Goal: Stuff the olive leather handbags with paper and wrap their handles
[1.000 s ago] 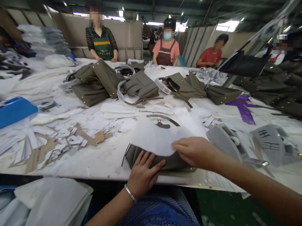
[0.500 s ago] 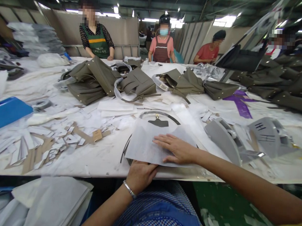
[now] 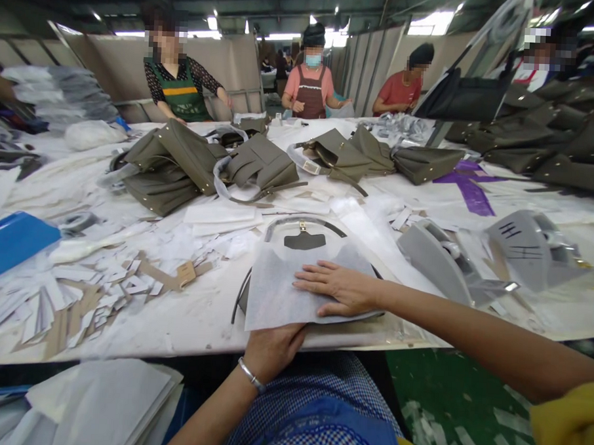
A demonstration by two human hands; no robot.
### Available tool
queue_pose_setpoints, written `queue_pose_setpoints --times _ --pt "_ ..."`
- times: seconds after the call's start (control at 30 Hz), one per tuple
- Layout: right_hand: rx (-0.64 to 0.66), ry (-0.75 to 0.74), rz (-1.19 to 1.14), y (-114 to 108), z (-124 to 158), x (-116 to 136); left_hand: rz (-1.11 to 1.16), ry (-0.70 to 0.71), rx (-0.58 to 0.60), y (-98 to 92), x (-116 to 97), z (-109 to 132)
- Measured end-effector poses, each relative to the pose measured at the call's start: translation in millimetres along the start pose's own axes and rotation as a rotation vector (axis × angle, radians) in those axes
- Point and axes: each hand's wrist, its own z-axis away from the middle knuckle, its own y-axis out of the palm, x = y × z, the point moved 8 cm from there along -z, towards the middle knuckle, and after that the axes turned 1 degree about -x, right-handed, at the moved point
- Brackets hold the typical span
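Observation:
A white translucent sheet [image 3: 274, 287] lies over a dark olive handbag [image 3: 303, 241], whose tab with a gold clasp and curved handle show beyond the sheet's far edge. My right hand [image 3: 338, 288] rests flat on top of the sheet, fingers stretched to the left, holding nothing. At the table's front edge, my left hand [image 3: 273, 347] reaches under the near edge of the sheet. The sheet and the bag hide its fingers, so its grip cannot be made out. A dark strap curves out at the bag's left side.
Paper and card scraps [image 3: 111, 293] litter the table's left side, near a blue box [image 3: 18, 243]. Several olive handbags [image 3: 265, 162] lie across the back. Grey curved pieces [image 3: 433, 258] stand at right. White sheets [image 3: 97, 404] are stacked lower left. Co-workers [image 3: 310, 85] stand opposite.
The view has shifted slightly. My right hand stays flat on the sheet and my left stays under its near edge. Two co-workers opposite have raised their hands.

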Motion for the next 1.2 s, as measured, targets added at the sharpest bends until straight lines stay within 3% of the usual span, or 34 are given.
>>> queue_pose_setpoints --times 0.2,0.27,0.37,0.43,0.5,0.57,0.63,0.77,0.83,0.93,1.03,1.13,1.2 --pt "-0.030 0.006 -0.004 0.8 -0.3 -0.9 0.048 -0.048 0.155 3.4 2.8 2.3" --pt "-0.042 0.017 -0.002 0.7 0.6 -1.6 0.107 -0.029 0.137 -13.0 -1.2 1.6" --pt "-0.046 0.016 -0.004 1.9 1.8 -1.8 0.309 -0.020 0.031 -54.6 -11.2 -9.5" --pt "-0.049 0.005 -0.008 2.7 2.1 -1.5 0.435 -0.049 -0.025 -78.2 -15.9 -26.4" --pt "-0.071 -0.009 -0.015 1.9 2.1 -0.8 0.486 -0.056 -0.034 -86.4 -18.2 -48.5" --pt "-0.110 -0.030 -0.026 -0.2 2.2 0.6 0.452 -0.038 -0.004 -75.8 -14.2 -68.1" --pt "-0.143 -0.042 -0.040 -1.1 2.5 0.9 0.360 -0.047 0.045 -50.1 -0.2 -78.3" --pt "-0.203 0.017 -0.108 0.7 5.1 -8.7 0.242 -0.102 0.126 2.3 33.4 -71.6" --pt "-0.269 0.031 -0.143 -1.6 8.3 -12.3 0.242 -0.119 0.133 12.5 41.4 -65.6" --pt "-0.344 0.013 -0.141 -10.8 14.2 -5.4 0.233 -0.129 0.123 11.7 41.8 -59.1" --pt "-0.374 0.035 -0.124 -21.2 18.7 7.7 0.180 -0.100 0.032 13.9 39.0 -49.4" --pt "-0.416 0.057 -0.087 -25.5 18.0 9.4 0.101 -0.030 -0.167 32.2 51.9 -46.4" --pt "-0.428 0.006 -0.065 -24.7 13.7 8.2 0.031 0.104 -0.220 48.8 58.7 -50.5"
